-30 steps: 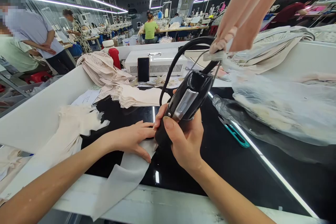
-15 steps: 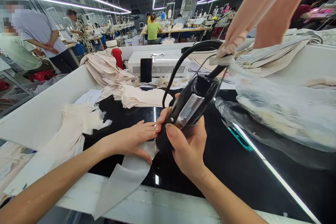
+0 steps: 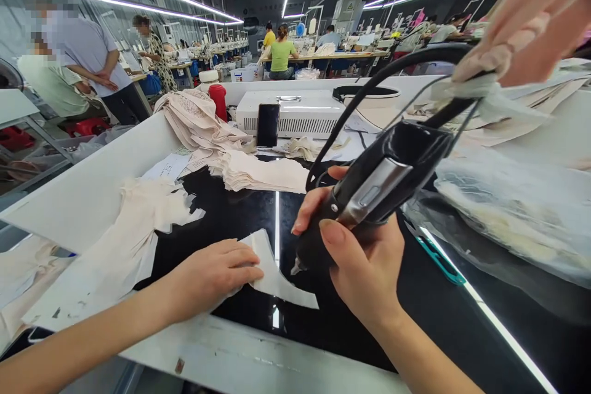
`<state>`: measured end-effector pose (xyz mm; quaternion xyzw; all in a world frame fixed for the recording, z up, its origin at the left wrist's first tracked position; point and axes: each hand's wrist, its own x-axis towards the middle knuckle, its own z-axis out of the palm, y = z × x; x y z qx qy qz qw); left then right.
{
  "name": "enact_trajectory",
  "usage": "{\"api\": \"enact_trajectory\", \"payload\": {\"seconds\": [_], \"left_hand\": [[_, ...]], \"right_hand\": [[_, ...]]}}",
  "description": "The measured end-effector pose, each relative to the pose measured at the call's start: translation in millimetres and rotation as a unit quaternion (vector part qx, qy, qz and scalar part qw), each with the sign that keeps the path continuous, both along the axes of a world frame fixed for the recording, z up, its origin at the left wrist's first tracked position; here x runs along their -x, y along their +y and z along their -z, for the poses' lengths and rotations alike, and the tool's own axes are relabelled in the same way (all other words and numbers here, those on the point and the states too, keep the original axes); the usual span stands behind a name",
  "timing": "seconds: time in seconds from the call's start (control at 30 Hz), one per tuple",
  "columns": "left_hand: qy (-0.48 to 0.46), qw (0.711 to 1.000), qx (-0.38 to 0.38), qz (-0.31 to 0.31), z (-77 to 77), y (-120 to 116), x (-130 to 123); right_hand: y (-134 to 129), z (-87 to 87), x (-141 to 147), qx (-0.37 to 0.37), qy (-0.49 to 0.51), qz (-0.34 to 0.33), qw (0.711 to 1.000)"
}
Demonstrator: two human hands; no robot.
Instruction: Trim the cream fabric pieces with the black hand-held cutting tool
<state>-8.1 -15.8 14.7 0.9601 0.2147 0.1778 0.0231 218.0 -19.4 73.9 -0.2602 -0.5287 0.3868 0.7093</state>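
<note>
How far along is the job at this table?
Looks done: possibly the layered pale pieces at the back; whether they're finished or waiting, can't tell.
In hand: left hand on one pale curved piece; right hand gripping the black corded tool.
Left: probably this piece, still under the hand; total remaining unclear.
</note>
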Motion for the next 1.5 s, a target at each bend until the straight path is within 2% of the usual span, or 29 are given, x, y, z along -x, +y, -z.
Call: {"api": "enact_trajectory", "payload": {"seconds": [0.13,0.43,0.57,0.9,1.03,1.2,1.37,1.5], "left_hand": [[-0.019,1.0,-0.012,0.006,-2.6,15,3],[0.0,0.999,-0.031,-0.013,6.9,45,-23],[0.01,1.0,-0.026,-0.009,8.8,45,-20],[-0.006,0.998,-0.066,0.001,11.4,31,-15],[-0.021,0.998,-0.067,0.0,14.4,30,-15],[-0.051,0.997,-0.052,-0.011,16.8,30,-15],[-0.072,0.996,-0.045,-0.014,14.4,29,-17],[-0.078,0.996,-0.041,-0.014,16.3,29,-17]], "right_hand": [[-6,2.8,3,0.011,0.008,-0.011,1.0],[-20,8.5,-3,0.011,-0.009,-0.033,0.999],[-28,8.2,-11,0.031,-0.025,-0.023,0.999],[-36,6.7,-21,0.043,-0.04,-0.024,0.998],[-26,2.8,-17,0.037,-0.03,-0.006,0.999],[5,-3.1,2,0.019,0.03,0.044,0.998],[35,3.3,17,0.0,0.04,0.04,0.998],[44,8.8,22,0.001,0.034,0.032,0.999]]}}
